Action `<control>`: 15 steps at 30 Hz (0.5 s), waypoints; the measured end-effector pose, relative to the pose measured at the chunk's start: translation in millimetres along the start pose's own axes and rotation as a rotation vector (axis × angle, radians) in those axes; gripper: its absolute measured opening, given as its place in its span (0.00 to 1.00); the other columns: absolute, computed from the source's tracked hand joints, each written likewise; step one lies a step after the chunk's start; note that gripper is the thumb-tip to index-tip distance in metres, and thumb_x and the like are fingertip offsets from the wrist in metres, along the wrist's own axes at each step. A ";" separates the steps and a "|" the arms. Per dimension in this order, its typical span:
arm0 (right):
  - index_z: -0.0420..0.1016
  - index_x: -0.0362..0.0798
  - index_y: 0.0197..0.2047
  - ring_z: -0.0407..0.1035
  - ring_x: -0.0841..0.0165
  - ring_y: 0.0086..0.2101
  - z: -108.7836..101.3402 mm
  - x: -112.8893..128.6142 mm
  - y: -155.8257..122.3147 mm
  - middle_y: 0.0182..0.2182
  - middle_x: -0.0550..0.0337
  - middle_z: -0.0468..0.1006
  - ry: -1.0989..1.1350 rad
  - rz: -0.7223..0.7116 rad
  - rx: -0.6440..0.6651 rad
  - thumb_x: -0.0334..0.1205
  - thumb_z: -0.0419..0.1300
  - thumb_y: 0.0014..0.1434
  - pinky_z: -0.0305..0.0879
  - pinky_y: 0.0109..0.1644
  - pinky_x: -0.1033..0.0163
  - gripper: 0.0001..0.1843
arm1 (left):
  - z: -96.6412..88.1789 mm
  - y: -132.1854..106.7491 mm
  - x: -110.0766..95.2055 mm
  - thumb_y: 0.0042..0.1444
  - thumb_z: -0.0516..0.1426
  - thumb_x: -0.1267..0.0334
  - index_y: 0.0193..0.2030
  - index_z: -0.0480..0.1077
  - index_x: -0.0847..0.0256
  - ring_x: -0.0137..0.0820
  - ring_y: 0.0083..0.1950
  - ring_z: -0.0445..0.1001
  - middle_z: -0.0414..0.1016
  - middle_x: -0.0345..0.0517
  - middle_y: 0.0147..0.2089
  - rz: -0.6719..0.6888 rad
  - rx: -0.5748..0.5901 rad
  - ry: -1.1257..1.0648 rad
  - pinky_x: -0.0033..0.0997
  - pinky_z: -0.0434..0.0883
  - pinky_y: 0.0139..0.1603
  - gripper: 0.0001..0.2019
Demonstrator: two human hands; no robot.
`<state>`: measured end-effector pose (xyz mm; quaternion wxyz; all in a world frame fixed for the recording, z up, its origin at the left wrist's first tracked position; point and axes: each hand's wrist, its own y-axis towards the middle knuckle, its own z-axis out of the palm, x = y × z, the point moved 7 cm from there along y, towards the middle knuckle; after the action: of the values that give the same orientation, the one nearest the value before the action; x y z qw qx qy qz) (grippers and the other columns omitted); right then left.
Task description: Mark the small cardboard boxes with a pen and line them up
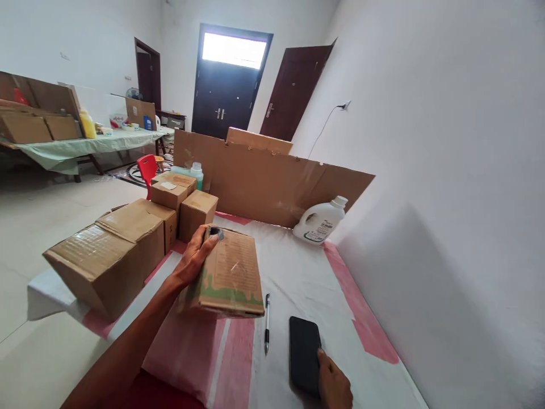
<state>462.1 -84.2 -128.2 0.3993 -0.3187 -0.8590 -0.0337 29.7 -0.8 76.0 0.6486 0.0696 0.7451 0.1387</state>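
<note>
My left hand grips a brown cardboard box at its far left corner, thumb on top and fingers along the side. A green wavy print runs along the box's near edge, and a small grey patch shows by my thumb. The box is tilted over the cloth-covered table. A black smartphone lies at the front of the table. My right hand holds the phone's right edge, fingers closed, some of them hidden. Between box and phone lies a pen with a black grip.
Several cardboard boxes line the table's left side. A white jug stands at the back right before an upright cardboard sheet. A bottle of green liquid is behind the boxes. The wall borders the right side.
</note>
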 end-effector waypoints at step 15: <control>0.68 0.46 0.68 0.65 0.44 0.64 66.2 104.4 -64.8 0.65 0.39 0.70 0.266 -0.523 0.158 0.66 0.63 0.55 0.68 0.63 0.41 0.45 | 5.3 57.1 56.6 0.65 0.51 0.34 0.55 0.76 0.62 0.46 0.60 0.73 0.80 0.50 0.55 -0.046 0.014 -0.153 0.46 0.67 0.64 0.33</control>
<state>331.0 -60.7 -86.6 0.5093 -0.0476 -0.8522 -0.1100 22.2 70.2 38.7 0.7063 0.0674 0.6956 0.1128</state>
